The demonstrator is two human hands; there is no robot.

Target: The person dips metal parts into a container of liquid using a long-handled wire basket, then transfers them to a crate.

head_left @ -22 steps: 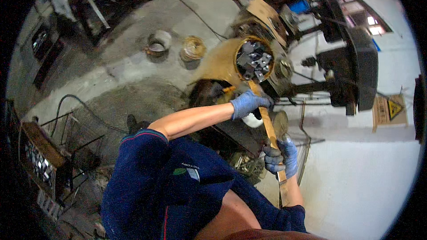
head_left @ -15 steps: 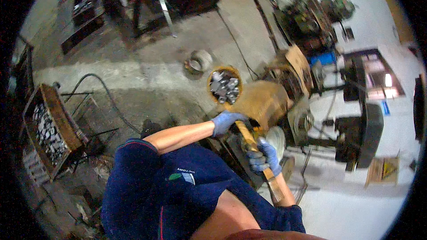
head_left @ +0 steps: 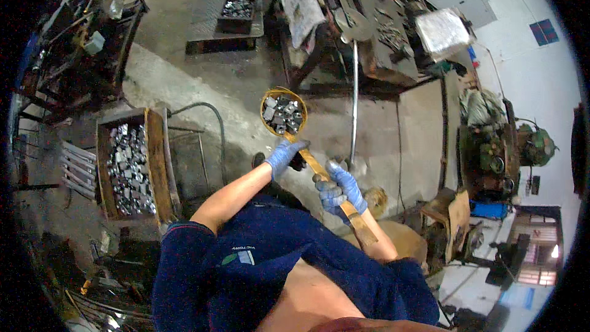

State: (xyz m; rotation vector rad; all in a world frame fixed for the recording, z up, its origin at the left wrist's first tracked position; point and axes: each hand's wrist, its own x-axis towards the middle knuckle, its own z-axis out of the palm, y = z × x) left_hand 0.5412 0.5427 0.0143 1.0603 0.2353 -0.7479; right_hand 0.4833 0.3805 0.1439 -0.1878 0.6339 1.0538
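Observation:
A long-handled scoop (head_left: 315, 166) with a flat yellowish handle and a round yellow-rimmed bowl slants across in front of my body. Small grey metal blocks (head_left: 283, 114) fill its bowl. My left hand (head_left: 284, 156), in a blue-grey glove, is closed round the handle just below the bowl. Farther down, near the handle's lower end, my gloved right hand (head_left: 342, 189) grips it with wrapped fingers. To the left of the scoop stands a rusty-sided bin (head_left: 161, 169) holding many similar metal blocks (head_left: 130, 169).
A dark workbench (head_left: 393, 74) with a long metal bar (head_left: 354, 104) is at the far right. A low platform (head_left: 206, 18) carries a tray of metal pieces (head_left: 238, 7). A black hose (head_left: 219, 126) curves beside the bin. Machinery (head_left: 491, 147) lines the right wall; a tan drum-like shape (head_left: 405, 240) is beside my right forearm.
The view has swung left, away from the machines and toward the bin. Both hands keep hold of the scoop, which has moved away from beside the tan drum-like shape with its load.

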